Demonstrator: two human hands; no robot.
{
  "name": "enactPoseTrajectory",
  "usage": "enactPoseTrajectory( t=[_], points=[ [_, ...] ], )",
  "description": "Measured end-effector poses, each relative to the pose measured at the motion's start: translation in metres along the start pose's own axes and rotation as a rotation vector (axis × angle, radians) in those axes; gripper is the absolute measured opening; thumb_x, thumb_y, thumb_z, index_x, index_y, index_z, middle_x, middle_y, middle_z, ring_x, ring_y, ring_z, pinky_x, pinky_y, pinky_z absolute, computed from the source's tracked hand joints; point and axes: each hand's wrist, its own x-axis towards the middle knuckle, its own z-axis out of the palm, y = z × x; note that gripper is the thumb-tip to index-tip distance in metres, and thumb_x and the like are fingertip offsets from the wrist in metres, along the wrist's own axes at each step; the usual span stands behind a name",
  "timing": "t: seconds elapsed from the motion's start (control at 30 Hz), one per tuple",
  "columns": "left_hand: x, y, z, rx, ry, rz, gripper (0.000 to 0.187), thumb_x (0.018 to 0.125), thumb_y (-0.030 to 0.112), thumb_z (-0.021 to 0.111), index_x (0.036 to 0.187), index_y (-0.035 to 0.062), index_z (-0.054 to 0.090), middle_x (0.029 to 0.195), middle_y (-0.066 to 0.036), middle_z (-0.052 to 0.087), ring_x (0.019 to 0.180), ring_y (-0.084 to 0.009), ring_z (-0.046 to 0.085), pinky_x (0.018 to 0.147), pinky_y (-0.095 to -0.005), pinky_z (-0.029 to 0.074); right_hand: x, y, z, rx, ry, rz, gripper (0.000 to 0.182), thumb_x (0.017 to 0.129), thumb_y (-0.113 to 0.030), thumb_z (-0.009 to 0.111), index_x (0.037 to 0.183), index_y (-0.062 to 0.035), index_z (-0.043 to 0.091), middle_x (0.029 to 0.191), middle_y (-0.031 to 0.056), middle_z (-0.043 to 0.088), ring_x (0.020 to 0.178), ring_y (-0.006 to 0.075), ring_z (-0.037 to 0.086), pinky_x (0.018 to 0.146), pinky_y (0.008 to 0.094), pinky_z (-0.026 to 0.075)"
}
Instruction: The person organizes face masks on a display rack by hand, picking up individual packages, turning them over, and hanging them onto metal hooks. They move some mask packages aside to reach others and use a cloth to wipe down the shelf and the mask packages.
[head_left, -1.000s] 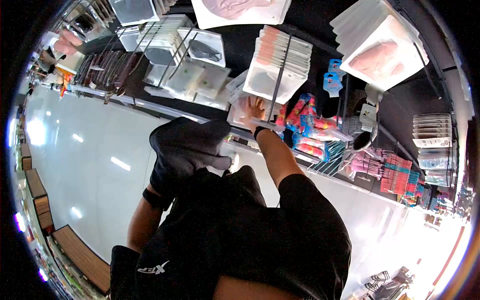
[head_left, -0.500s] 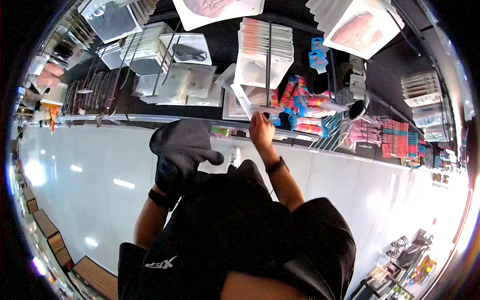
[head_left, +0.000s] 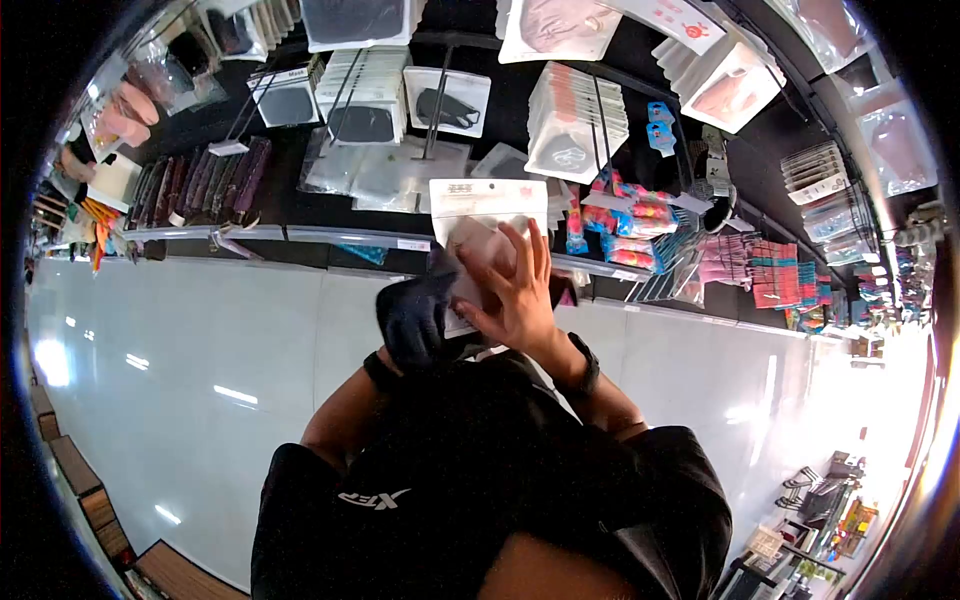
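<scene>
A white package [head_left: 490, 197] with a small hang hole and a pinkish panel stands upright in front of my chest. My right hand [head_left: 522, 300] lies over its front, with the fingers spread. At the package's lower left is my left hand [head_left: 412, 318], covered by a dark glove or cloth and blurred by motion. Its fingers are hidden, so their grip cannot be made out. Part of the package is hidden behind both hands.
A dark shelf [head_left: 400, 242] edge runs just beyond my hands. Hooks above it carry a row of white packs [head_left: 572, 125] and a pack with a dark mask [head_left: 448, 105]. Pink and blue packets [head_left: 630, 220] lie to the right. Pale floor [head_left: 270, 340] shows below.
My right hand has moved from the shelf edge onto the package and spread its fingers. The covered left hand has moved right, towards the package. The package now faces the camera.
</scene>
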Motion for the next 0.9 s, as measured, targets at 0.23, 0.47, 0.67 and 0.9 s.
enactPoseTrajectory(
  t=[0.23, 0.47, 0.67, 0.9],
  points=[
    [-0.055, -0.057, -0.063, -0.233, 0.201, 0.047, 0.026, 0.091, 0.009, 0.065, 0.117, 0.0058, 0.060, 0.107, -0.003, 0.064, 0.094, -0.0124, 0.062, 0.081, -0.0284, 0.052, -0.008, -0.026, 0.009, 1.273, 0.067, 0.734, 0.071, 0.082, -0.012, 0.077, 0.141, -0.0004, 0.039, 0.130, 0.0207, 0.055, 0.121, 0.0283, 0.054, 0.098, 0.0395, 0.049],
    [-0.105, -0.033, -0.064, 0.101, 0.455, 0.357, 0.035, 0.092, 0.009, 0.062, 0.125, 0.0044, 0.050, 0.115, -0.006, 0.059, 0.098, -0.0144, 0.059, 0.082, -0.0297, 0.051, -0.065, -0.043, 0.028, 1.244, -0.464, 0.558, 0.044, 0.096, -0.012, 0.059, 0.137, -0.0009, 0.046, 0.131, 0.0125, 0.056, 0.112, 0.0189, 0.058, 0.094, 0.0342, 0.046],
    [-0.112, -0.100, -0.070, 0.006, 0.463, 0.507, 0.052, 0.088, 0.021, 0.063, 0.132, -0.0003, 0.045, 0.127, -0.015, 0.051, 0.117, -0.0281, 0.049, 0.100, -0.0414, 0.040, -0.022, -0.161, 0.025, 0.961, -0.615, 0.152, 0.066, 0.103, -0.025, 0.043, 0.153, 0.0008, 0.007, 0.159, 0.0208, 0.016, 0.148, 0.0269, 0.009, 0.120, 0.0381, 0.011],
    [-0.130, -0.028, -0.051, 0.673, 0.273, 0.862, 0.062, 0.104, 0.037, 0.039, 0.149, -0.0029, 0.022, 0.152, -0.015, 0.031, 0.140, -0.0278, 0.031, 0.116, -0.0406, 0.023, -0.005, -0.154, 0.030, 1.347, -0.650, 0.590, 0.065, 0.103, -0.054, 0.029, 0.119, 0.0028, 0.058, 0.107, 0.0102, 0.065, 0.095, 0.0174, 0.060, 0.087, 0.0307, 0.049]
  ],
)
